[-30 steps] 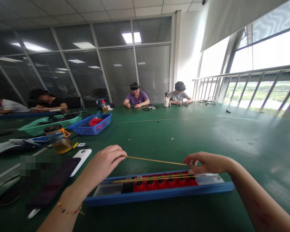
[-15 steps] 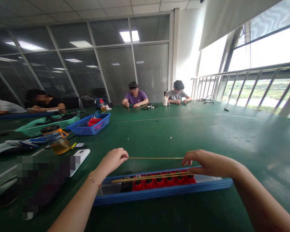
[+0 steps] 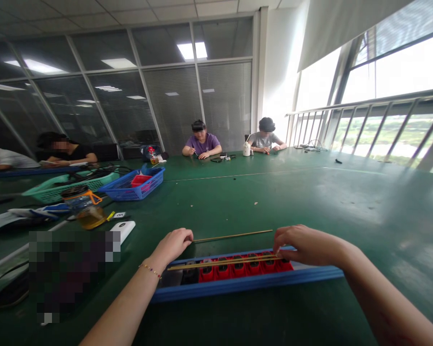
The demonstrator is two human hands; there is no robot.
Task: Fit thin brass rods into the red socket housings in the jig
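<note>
My left hand (image 3: 177, 241) is closed in a pinch at the left end of a thin wooden stick (image 3: 234, 236). This stick slants slightly upward to the right, and its right end is free, just short of my other hand. My right hand (image 3: 305, 244) has its thumb and fingertips together at the right ends of more thin sticks (image 3: 220, 264); the exact grip is partly hidden by the fingers. Those sticks lie lengthwise over a long blue tray (image 3: 248, 284). Inside the tray stands a row of red boxes (image 3: 223, 272) with black contents, and a black one at the left.
Left of me on the green table (image 3: 216, 206) are a white power bank (image 3: 124, 230), a jar of amber liquid (image 3: 90, 216), a blue basket (image 3: 132, 191) and a green basket (image 3: 46, 192). Several people sit at the far side, near a white bottle (image 3: 246, 150).
The right end of the single stick has come out of my right fingers, and the stick now slants. My right fingertips have dropped to the sticks over the tray.
</note>
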